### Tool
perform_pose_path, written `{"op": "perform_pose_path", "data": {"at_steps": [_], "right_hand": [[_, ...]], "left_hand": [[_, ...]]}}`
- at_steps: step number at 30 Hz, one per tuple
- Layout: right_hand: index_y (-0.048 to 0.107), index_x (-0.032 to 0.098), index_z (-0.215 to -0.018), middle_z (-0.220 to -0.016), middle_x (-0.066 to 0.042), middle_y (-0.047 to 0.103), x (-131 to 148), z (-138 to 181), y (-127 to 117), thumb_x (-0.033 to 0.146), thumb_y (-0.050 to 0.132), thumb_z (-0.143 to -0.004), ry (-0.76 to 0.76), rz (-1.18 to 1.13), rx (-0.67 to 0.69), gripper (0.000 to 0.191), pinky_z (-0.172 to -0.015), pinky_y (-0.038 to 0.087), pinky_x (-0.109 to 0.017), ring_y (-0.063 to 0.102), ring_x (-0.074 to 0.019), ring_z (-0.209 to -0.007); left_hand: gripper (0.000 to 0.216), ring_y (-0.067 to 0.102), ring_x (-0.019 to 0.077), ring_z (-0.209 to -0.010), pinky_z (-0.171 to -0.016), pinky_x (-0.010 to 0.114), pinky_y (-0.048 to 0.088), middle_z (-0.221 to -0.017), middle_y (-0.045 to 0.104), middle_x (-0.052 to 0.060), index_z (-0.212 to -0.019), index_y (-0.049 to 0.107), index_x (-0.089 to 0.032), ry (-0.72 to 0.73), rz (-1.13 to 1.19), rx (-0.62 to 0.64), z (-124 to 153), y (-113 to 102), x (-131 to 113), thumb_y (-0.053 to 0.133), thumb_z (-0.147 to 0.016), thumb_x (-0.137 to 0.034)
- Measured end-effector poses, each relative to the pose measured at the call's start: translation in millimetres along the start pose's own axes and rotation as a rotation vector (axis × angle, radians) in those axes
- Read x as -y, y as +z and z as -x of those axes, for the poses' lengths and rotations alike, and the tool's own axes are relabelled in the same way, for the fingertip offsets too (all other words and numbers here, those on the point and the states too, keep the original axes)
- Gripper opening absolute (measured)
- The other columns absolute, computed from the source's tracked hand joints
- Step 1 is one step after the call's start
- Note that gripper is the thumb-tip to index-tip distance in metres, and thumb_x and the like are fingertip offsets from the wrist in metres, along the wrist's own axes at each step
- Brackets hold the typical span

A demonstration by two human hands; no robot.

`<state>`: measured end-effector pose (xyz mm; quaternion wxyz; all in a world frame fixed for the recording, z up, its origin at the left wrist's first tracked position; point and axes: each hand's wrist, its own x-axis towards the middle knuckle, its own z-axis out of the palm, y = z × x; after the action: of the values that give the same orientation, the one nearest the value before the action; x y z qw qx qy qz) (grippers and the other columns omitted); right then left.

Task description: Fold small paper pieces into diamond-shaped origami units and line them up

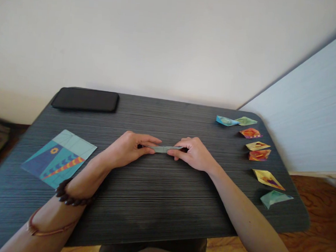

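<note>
A narrow folded strip of pale green paper [161,149] is stretched between my hands, just above the middle of the dark table [157,202]. My left hand [127,149] pinches its left end between thumb and fingers. At the opposite end, my right hand [194,152] has the paper gripped in the same way. Both ends are partly hidden by the fingers. To the left of my left forearm lies a flat patterned sheet of paper [59,156], teal and blue with a red and yellow striped band.
Along the right side stand several folded paper boats: a blue one [226,121], a green one [246,121], an orange one [250,133], a yellow one [268,179] and a teal one [275,199] among them. A black phone [86,99] lies at the back left. A wall [168,41] borders the far edge.
</note>
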<state>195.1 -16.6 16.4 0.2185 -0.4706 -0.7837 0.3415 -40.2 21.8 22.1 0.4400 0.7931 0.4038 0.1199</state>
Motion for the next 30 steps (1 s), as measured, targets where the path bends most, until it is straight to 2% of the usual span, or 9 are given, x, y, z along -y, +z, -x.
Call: {"op": "perform_pose_path", "data": {"at_steps": [8, 13, 18, 20, 23, 25, 30], "right_hand": [[0.069, 0.018, -0.07, -0.067, -0.001, 0.066, -4, 2, -9, 0.037, 0.048, -0.092, -0.052, -0.023, 0.091, 0.036, -0.067, 0.039, -0.023, 0.056, -0.0104, -0.064], [0.068, 0.019, -0.072, -0.068, 0.001, 0.064, -1, 5, -13, 0.034, 0.044, -0.094, -0.085, -0.022, 0.103, 0.036, -0.07, 0.039, -0.024, 0.056, -0.0107, -0.066], [0.068, 0.019, -0.071, -0.067, 0.0, 0.066, 1, 5, 2, 0.033, 0.046, -0.093, -0.055, 0.04, -0.039, 0.034, -0.071, 0.039, -0.026, 0.055, -0.011, -0.062], [0.069, 0.02, -0.075, -0.068, 0.0, 0.067, 2, 4, 10, 0.035, 0.051, -0.09, -0.033, 0.086, -0.091, 0.028, -0.071, 0.037, -0.027, 0.055, -0.0113, -0.062], [0.071, 0.021, -0.084, -0.069, 0.0, 0.067, 2, 2, 18, 0.041, 0.063, -0.082, -0.005, 0.143, -0.155, 0.022, -0.069, 0.035, -0.027, 0.054, -0.0118, -0.062], [0.071, 0.021, -0.086, -0.069, 0.001, 0.067, 3, 1, 19, 0.042, 0.064, -0.081, 0.005, 0.158, -0.17, 0.022, -0.069, 0.034, -0.027, 0.054, -0.0116, -0.062], [0.07, 0.02, -0.078, -0.073, 0.001, 0.07, 4, 2, 15, 0.038, 0.056, -0.088, -0.028, 0.065, -0.161, 0.024, -0.073, 0.037, -0.026, 0.059, -0.0114, -0.066]], "left_hand": [[0.035, 0.068, 0.0158, -0.088, -0.082, 0.024, 0.051, -0.099, 0.073, -0.003, -0.116, 0.062, -0.023, -0.017, 0.101, 0.107, 0, -6, 8, 0.055, -0.084, -0.033], [0.035, 0.067, 0.0168, -0.093, -0.082, 0.027, 0.052, -0.103, 0.072, 0.0, -0.117, 0.061, -0.024, 0.011, 0.179, 0.114, 0, -7, 11, 0.055, -0.084, -0.033], [0.036, 0.066, 0.0182, -0.092, -0.076, 0.025, 0.052, -0.107, 0.07, 0.002, -0.11, 0.063, -0.023, 0.105, 0.081, 0.043, -2, 3, 1, 0.062, -0.078, -0.038], [0.03, 0.066, 0.0183, -0.088, -0.076, 0.025, 0.051, -0.1, 0.071, 0.002, -0.101, 0.066, -0.021, 0.108, 0.037, -0.06, -4, 10, -4, 0.063, -0.077, -0.039], [0.025, 0.066, 0.0169, -0.084, -0.078, 0.025, 0.049, -0.09, 0.072, 0.0, -0.094, 0.067, -0.021, 0.108, -0.002, -0.111, -6, 17, -9, 0.06, -0.079, -0.039], [0.023, 0.066, 0.0161, -0.082, -0.075, 0.024, 0.049, -0.087, 0.072, -0.001, -0.092, 0.068, -0.021, 0.106, -0.018, -0.133, -6, 20, -9, 0.06, -0.079, -0.039], [0.024, 0.064, 0.0139, -0.068, -0.062, 0.022, 0.048, -0.082, 0.072, -0.001, -0.092, 0.07, -0.021, 0.04, -0.005, -0.173, -5, 17, -4, 0.059, -0.079, -0.038]]}}
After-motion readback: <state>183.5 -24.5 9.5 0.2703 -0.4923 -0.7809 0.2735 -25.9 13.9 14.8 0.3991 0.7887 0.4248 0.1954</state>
